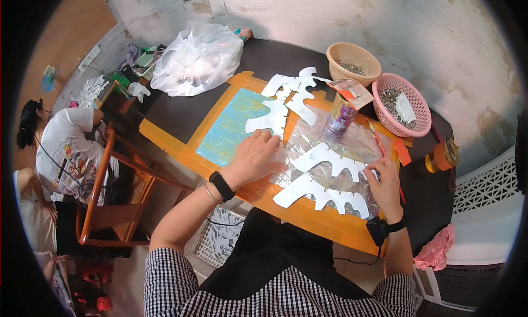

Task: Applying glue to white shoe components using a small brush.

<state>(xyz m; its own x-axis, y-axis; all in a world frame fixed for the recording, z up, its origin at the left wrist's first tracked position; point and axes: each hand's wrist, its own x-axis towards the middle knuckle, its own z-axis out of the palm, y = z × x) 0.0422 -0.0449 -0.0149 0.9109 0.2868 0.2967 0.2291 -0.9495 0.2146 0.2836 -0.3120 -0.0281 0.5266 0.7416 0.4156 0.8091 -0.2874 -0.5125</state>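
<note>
My left hand [257, 156] lies low over the blue, yellow-streaked board [225, 124], fingers stretched out. Its fingertips are at the lower edge of a white curved cut-out [268, 118]. With thumb and fingers, my right hand [384, 186] grips the right end of a white scalloped cut-out strip [325, 158], which rests on clear plastic sheeting [308, 135]. A similar scalloped piece [319, 197] lies nearer me. Further white cut-outs [301, 105] overlap at the back of the board.
A purple can [342, 118] bears an orange card [352, 92]. Beige [360, 54] and pink baskets [421, 114] hold small metallic-looking bits. An amber jar [441, 155] stands right; a plastic bag [198, 58] sits back left. A seated person [69, 146] and wooden chair [104, 190] are left.
</note>
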